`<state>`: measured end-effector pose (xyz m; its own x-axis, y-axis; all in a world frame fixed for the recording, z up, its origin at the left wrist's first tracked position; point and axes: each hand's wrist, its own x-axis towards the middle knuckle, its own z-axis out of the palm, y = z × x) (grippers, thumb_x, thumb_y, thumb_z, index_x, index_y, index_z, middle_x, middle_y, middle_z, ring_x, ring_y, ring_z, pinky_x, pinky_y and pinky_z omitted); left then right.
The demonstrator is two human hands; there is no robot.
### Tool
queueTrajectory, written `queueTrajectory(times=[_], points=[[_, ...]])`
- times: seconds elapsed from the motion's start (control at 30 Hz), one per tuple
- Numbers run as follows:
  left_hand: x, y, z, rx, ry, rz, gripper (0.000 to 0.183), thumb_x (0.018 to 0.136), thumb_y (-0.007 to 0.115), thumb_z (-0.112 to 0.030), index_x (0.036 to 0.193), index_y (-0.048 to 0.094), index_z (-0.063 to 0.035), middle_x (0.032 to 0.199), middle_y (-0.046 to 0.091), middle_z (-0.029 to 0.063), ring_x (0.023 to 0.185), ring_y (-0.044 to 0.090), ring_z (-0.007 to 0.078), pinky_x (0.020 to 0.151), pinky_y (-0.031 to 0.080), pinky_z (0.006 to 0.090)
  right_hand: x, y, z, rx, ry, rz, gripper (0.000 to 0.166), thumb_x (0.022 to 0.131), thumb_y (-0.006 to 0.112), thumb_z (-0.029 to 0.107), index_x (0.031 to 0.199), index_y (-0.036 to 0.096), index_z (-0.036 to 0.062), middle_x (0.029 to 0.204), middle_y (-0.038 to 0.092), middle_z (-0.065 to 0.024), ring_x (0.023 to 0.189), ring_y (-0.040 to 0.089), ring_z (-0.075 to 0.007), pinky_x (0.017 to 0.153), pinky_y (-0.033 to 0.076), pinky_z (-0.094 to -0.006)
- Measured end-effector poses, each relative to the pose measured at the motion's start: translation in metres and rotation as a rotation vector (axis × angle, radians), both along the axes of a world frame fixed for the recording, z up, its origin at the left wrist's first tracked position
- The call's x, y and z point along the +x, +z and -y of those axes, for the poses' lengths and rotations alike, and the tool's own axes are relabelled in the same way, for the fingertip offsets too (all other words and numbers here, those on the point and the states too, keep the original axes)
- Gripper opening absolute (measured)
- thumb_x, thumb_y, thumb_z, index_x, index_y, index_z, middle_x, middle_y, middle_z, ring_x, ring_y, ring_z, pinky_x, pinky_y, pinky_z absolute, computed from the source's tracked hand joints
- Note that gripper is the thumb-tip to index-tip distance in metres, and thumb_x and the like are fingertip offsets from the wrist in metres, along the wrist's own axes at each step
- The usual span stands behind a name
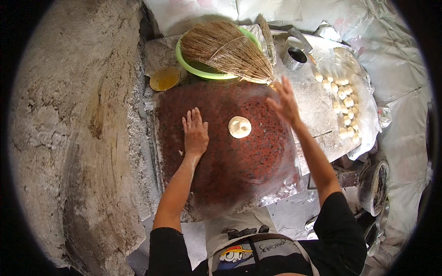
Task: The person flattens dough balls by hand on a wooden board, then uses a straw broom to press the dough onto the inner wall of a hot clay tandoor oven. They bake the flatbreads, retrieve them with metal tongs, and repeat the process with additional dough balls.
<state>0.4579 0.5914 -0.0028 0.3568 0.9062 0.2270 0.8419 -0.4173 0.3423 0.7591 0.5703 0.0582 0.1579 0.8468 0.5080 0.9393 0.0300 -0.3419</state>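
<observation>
A flattened round of dough (239, 127) with a small dent lies on a dark red speckled stone slab (221, 165). My left hand (196, 131) rests on the slab to the left of the dough, fingers pointing away from me, nothing seen under the palm. Blurred and with its fingers spread, my right hand (286, 103) hangs near the slab's far right edge, close to the handle end of a straw broom (231, 48). It holds nothing that I can see. Neither hand touches the dough.
The broom lies across a green basin (193, 71). A yellow bowl (165, 78) stands beyond the slab's left corner. To the right are a metal can (294, 59), a cleaver (299, 38) and several small dough balls (345, 100). A rough clay wall (83, 131) borders the left.
</observation>
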Motion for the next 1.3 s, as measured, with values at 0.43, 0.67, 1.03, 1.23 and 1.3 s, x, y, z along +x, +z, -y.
queueTrajectory(times=[0.43,0.67,1.03,1.23,1.3], points=[[0.004,0.009,0.005,0.004,-0.048,-0.006,0.060,0.092,0.036,-0.033,0.135,0.014,0.0014,0.138,0.021,0.0196,0.129,0.018,0.0326,0.106,0.014,0.0437,0.040,-0.015,-0.076,-0.455,-0.006,-0.643,0.029,0.067,0.070,0.026,0.076,0.053,0.0040,0.061,0.056,-0.0065,0.050,0.055,-0.0147,0.045,0.044,-0.0289],[0.006,0.017,0.009,-0.052,-0.045,-0.009,0.053,0.090,0.037,-0.014,0.135,0.013,0.0019,0.139,0.020,0.0170,0.130,0.017,0.0318,0.107,0.014,0.0438,0.010,-0.015,-0.134,-0.014,-0.026,0.334,0.017,0.080,0.056,0.022,0.080,0.055,0.0047,0.082,0.055,-0.0124,0.074,0.055,-0.0233,0.060,0.049,-0.0351],[0.010,0.003,0.011,0.067,0.011,0.290,0.061,0.082,0.051,-0.027,0.127,0.028,0.0079,0.129,0.034,0.0240,0.123,0.029,0.0385,0.103,0.018,0.0496,-0.010,-0.043,-0.211,-0.305,0.380,0.079,0.022,0.083,0.049,0.021,0.095,0.055,0.0038,0.090,0.052,-0.0138,0.086,0.052,-0.0256,0.075,0.044,-0.0368],[0.017,-0.013,-0.009,0.121,-0.019,0.172,0.062,0.087,0.043,-0.031,0.130,0.021,0.0079,0.132,0.028,0.0250,0.128,0.020,0.0347,0.107,0.011,0.0473,-0.035,-0.057,-0.170,-0.242,0.451,-0.278,0.029,0.085,0.050,0.027,0.099,0.054,0.0024,0.098,0.052,-0.0179,0.091,0.052,-0.0293,0.080,0.040,-0.0381],[0.025,-0.023,-0.024,0.119,-0.042,0.186,0.062,0.087,0.043,-0.031,0.131,0.021,0.0072,0.133,0.028,0.0244,0.128,0.021,0.0348,0.107,0.011,0.0459,-0.044,-0.061,-0.116,-0.378,0.395,-0.303,0.031,0.085,0.051,0.029,0.100,0.053,0.0019,0.100,0.052,-0.0193,0.093,0.051,-0.0305,0.082,0.039,-0.0385]])
